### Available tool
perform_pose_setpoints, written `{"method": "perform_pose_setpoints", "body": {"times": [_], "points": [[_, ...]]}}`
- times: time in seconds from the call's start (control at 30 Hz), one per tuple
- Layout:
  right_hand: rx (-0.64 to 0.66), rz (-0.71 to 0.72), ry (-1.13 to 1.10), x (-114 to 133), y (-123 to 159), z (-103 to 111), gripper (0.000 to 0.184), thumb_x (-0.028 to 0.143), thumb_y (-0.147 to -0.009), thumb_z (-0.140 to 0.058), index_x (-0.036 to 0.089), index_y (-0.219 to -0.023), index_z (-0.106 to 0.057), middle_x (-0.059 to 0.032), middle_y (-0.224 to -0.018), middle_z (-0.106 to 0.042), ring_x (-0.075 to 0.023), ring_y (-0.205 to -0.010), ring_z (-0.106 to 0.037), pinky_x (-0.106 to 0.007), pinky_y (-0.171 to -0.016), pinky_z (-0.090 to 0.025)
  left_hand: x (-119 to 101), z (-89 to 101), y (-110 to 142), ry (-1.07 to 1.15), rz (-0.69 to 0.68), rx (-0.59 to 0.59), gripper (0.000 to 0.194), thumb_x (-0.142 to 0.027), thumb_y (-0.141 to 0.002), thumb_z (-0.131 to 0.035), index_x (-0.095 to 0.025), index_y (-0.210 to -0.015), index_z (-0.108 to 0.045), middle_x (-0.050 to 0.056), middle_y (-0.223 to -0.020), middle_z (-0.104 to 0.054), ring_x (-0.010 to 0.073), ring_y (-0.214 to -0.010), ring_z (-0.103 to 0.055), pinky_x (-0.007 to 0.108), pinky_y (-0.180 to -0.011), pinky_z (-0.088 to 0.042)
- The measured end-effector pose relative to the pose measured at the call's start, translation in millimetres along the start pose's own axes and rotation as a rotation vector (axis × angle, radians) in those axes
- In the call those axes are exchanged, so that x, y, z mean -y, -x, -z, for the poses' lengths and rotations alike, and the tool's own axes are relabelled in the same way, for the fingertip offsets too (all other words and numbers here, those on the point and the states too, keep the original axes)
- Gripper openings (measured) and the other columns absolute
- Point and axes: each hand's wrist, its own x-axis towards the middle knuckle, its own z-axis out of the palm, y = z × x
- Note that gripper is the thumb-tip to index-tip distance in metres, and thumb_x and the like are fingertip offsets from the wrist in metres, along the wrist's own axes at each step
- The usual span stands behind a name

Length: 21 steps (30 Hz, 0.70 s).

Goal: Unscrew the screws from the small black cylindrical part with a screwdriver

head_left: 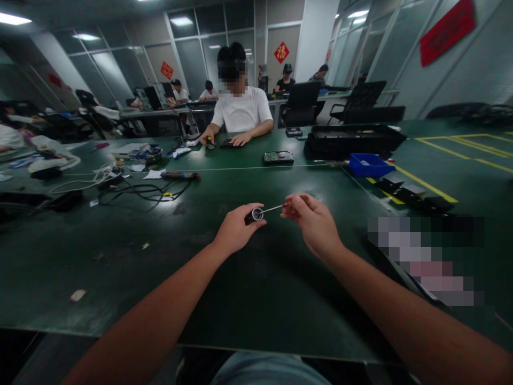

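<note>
Over the green surface (152, 278), the left hand's (233, 231) grip is closed around a dark cylinder (249, 217), apparently to steady it and present its pale-rimmed opening, while the right hand (316, 220) pinches a slim rod's (273, 208) reddish end, likely for fine control, its shaft reaching the opening. The 2 forearms converge from the near edge, right thumb against curled fingers, left thumb below the cylinder.

the table (160, 289) has a smooth, glossy green top; the bin (369, 165) looks like blue plastic; the screwdriver shaft (272, 209) looks like smooth, shiny metal.
</note>
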Motion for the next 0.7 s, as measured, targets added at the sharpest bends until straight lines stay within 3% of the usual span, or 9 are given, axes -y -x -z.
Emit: {"method": "perform_pose_setpoints", "body": {"times": [0.13, 0.27, 0.7], "points": [[-0.067, -0.124, -0.09, -5, -10, 7, 0.021, 0.042, -0.087, -0.065, 0.021, -0.082, -0.063, -0.0006, -0.076, -0.06, -0.0142, -0.066, -0.058, -0.033, -0.067, -0.055, 0, 2.0, -1, -0.085, -0.028, 0.057, 0.042, -0.028, -0.086, -0.071, -0.026, -0.127, -0.064, 0.004, -0.108, -0.07, 0.0198, -0.094, -0.065, 0.035, -0.086, -0.051], [-0.137, -0.004, -0.018, -6, -10, 8, 0.018, 0.039, -0.089, -0.063, 0.021, -0.087, -0.064, -0.0011, -0.08, -0.062, -0.0145, -0.071, -0.06, -0.032, -0.068, -0.054, 2, 1.8, -1, -0.104, 0.014, 0.07, 0.042, -0.028, -0.086, -0.071, -0.026, -0.127, -0.065, 0.004, -0.105, -0.07, 0.0194, -0.091, -0.065, 0.034, -0.083, -0.051], [0.009, 0.286, 0.424, 9, 9, -1, 0.018, 0.036, -0.098, -0.052, 0.021, -0.095, -0.06, -0.0024, -0.082, -0.067, -0.0161, -0.073, -0.064, -0.033, -0.07, -0.05, 2, 1.2, 0, -0.136, -0.03, 0.087, 0.041, -0.026, -0.087, -0.071, -0.025, -0.127, -0.065, 0.002, -0.104, -0.069, 0.0179, -0.091, -0.064, 0.032, -0.083, -0.05]]}}
